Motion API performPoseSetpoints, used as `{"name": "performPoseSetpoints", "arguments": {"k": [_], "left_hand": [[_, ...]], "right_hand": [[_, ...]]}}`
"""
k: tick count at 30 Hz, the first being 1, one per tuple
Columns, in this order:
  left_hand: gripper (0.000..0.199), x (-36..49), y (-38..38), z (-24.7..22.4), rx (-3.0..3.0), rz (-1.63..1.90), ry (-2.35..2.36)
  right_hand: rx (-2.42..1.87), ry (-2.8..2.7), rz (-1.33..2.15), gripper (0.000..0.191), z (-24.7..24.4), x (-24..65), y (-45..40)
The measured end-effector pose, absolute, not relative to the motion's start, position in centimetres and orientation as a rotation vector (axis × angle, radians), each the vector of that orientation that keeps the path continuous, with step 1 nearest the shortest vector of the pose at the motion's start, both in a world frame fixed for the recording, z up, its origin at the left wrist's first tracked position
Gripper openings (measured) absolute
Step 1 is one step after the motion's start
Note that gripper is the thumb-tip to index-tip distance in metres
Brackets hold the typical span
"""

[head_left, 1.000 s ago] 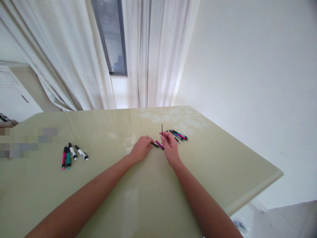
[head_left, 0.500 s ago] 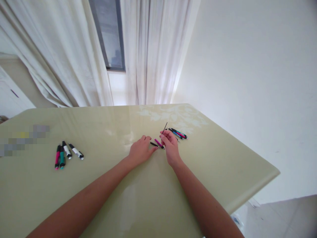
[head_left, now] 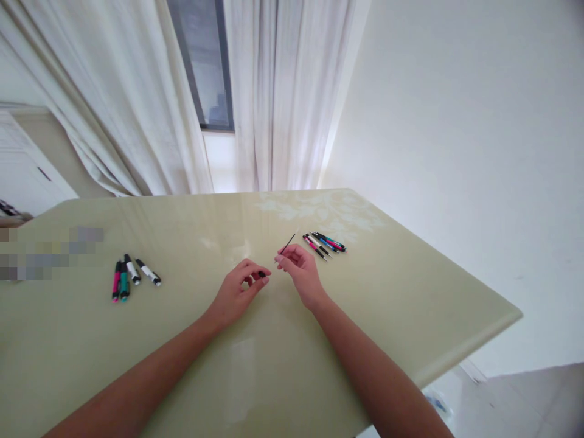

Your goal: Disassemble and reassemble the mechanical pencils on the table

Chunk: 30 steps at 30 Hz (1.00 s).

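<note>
Between thumb and fingers, my left hand point(head_left: 241, 285) pinches a small black pen part point(head_left: 261, 275) just above the table. A thin dark refill point(head_left: 287, 243) slants up and away from the pinched fingertips of my right hand point(head_left: 298, 271). The two hands are close but apart. Beyond my right hand lies a group of several pens point(head_left: 326, 241), pink, white, blue and teal with black ends. On the left lie a pink pen piece point(head_left: 116, 283), a teal one point(head_left: 124, 283) and two white ones point(head_left: 132, 271).
The pale green table point(head_left: 205, 377) has its right corner beside a white wall point(head_left: 456, 152). Curtains point(head_left: 292, 121) and a window stand behind its far edge. A blurred patch covers something at the table's far left.
My left hand has lifted the black part and drawn back left. My right hand, still with the refill, has moved left. The pink piece near the hands now lies out of their way or is hidden.
</note>
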<state>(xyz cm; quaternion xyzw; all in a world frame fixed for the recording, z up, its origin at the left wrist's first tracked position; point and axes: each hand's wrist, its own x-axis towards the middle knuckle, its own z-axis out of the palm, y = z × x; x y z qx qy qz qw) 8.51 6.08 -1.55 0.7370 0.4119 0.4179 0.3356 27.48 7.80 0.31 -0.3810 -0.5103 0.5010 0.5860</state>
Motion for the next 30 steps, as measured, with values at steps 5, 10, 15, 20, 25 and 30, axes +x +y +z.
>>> {"name": "performPoseSetpoints", "arguments": {"k": [5,10,15,20,25,30], "left_hand": [[0.027,9.0,5.7,-1.3,1.851,1.024,1.060],[0.026,9.2,5.3,-1.2,1.890,1.009,0.978],[0.031,9.2,5.4,-1.4,1.835,0.985,0.974],[0.031,9.2,5.4,-1.2,1.816,0.974,0.987],[0.030,9.2,5.4,-0.9,1.828,0.987,0.979],[0.031,9.2,5.3,-0.9,1.880,0.908,1.011]], "right_hand": [[-0.820,-1.193,1.250,0.025,0.6,27.1,7.0],[-0.852,-1.232,1.240,0.024,0.7,27.1,6.8],[-0.902,-1.278,1.267,0.022,0.5,26.9,6.6],[-0.894,-1.302,1.256,0.019,-0.1,27.1,6.7],[-0.911,-1.357,1.245,0.018,0.0,27.2,6.6],[-0.953,-1.515,1.203,0.022,0.8,27.8,6.5]]}}
